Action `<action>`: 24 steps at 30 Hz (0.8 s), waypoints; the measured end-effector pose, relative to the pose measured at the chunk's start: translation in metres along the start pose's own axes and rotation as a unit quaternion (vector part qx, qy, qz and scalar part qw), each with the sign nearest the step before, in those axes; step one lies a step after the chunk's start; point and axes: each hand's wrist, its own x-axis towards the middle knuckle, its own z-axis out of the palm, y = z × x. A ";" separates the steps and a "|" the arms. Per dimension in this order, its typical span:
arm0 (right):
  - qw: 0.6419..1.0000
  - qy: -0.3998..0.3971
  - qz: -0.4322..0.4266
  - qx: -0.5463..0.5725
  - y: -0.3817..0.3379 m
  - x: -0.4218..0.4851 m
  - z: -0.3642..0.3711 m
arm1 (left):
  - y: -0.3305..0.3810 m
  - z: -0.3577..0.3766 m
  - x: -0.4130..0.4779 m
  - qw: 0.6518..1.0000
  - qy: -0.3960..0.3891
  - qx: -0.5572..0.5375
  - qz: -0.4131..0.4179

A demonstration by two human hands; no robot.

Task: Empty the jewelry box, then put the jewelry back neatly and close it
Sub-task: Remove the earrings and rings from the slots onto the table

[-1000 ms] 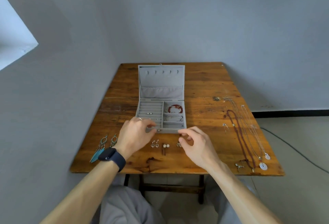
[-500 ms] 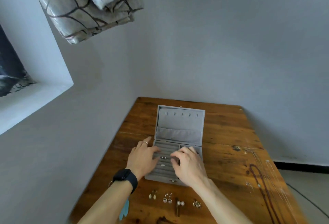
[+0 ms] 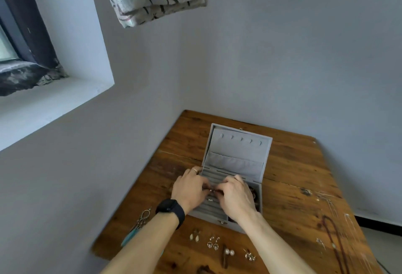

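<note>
Head view. Worn brown plank bench (image 3: pixel 289 178), grain rough and stained. On it, a grey velvet-lined rectangular jewelry box (image 3: pixel 237 165), lid upright, showing a row of small hooks and a gathered pocket. The base has soft ridged ring rolls on the left side.

Left hand (image 3: pixel 190 189), thin ring on one finger, black band watch (image 3: pixel 170 208) at the wrist, hovers over the ring rolls. Right hand (image 3: pixel 236 195) meets it fingertip to fingertip; both grips pinch together around something tiny and glinting, too small to identify. Whether it is truly held cannot be told.

On the near bench edge lie small drop earrings (image 3: pixel 194 236), pearl studs (image 3: pixel 228 252) and a long teal feather earring (image 3: pixel 136 229). To the right are a dark red beaded necklace (image 3: pixel 332 239) and thin silver chains (image 3: pixel 352 234).
</note>
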 end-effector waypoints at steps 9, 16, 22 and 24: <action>0.967 0.050 0.119 0.222 -0.009 -0.008 -0.019 | -0.006 -0.009 -0.012 0.981 0.047 -0.177 -0.058; 0.931 0.085 0.137 0.328 -0.056 -0.104 -0.018 | -0.020 -0.012 -0.098 0.976 0.106 -0.186 -0.035; 0.941 0.061 0.147 0.298 -0.086 -0.155 0.022 | -0.027 0.018 -0.151 0.982 0.056 -0.182 -0.017; 0.946 0.074 0.153 0.276 -0.089 -0.159 0.030 | -0.028 0.024 -0.157 0.983 0.048 -0.178 -0.022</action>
